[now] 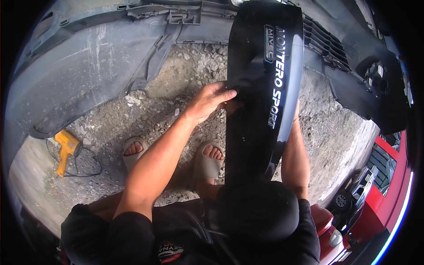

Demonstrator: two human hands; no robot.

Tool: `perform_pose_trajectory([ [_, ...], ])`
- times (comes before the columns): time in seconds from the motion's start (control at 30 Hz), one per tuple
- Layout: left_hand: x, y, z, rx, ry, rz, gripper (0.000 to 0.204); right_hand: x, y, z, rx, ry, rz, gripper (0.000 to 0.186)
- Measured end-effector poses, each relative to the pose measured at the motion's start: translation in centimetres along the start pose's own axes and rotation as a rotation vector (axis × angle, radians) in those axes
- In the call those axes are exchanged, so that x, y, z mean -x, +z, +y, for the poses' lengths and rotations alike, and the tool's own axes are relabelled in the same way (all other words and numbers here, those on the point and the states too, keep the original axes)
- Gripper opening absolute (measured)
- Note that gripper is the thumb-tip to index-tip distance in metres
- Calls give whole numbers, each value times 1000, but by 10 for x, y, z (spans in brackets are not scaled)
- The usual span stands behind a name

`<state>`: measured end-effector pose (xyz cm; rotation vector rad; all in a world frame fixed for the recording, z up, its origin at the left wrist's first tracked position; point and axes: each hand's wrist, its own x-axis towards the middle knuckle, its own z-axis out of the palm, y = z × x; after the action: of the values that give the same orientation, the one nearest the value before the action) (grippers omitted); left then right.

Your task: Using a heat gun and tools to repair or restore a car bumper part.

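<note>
A long glossy black car trim panel [249,101] with silver lettering stands lengthwise before me. Its near end comes down to my bent knee [260,212]. My left hand [210,101] is closed at the panel's left edge, with the thumb over the front and the other fingers partly out of sight. Along the opposite edge, my right forearm reaches up behind the panel; only a sliver of my right hand [296,111] shows, and its fingers are hidden. Light reflects along the panel's right side.
A large dusty grey car bumper [101,57] curves across the far side, with a slatted grille [327,42] at right. A yellow heat-gun-shaped tool [66,150] with a black cord lies at left on gravelly ground [176,128]. Red and dark vehicles [353,190] stand at right.
</note>
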<state>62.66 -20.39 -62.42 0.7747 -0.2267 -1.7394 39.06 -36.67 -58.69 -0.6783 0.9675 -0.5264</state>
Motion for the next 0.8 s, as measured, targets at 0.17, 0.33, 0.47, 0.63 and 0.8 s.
perform_pose_trajectory([
  [0.17, 0, 2, -3, -100, 94, 20, 48, 1, -1, 2, 23, -5, 7, 59],
  [0.33, -1, 7, -5, -334, 119, 123, 47, 4, -2, 2, 36, -17, 7, 57],
  [0.47, 1, 7, -7, -336, 150, 139, 48, 3, -4, 2, 59, -11, 11, 55],
  [0.63, 5, 11, -4, -119, 142, 68, 52, 7, -6, 6, 95, -17, 18, 53],
  [0.8, 0, 33, -11, -255, 246, 126, 75, 12, 11, 8, -12, -34, 45, 40],
])
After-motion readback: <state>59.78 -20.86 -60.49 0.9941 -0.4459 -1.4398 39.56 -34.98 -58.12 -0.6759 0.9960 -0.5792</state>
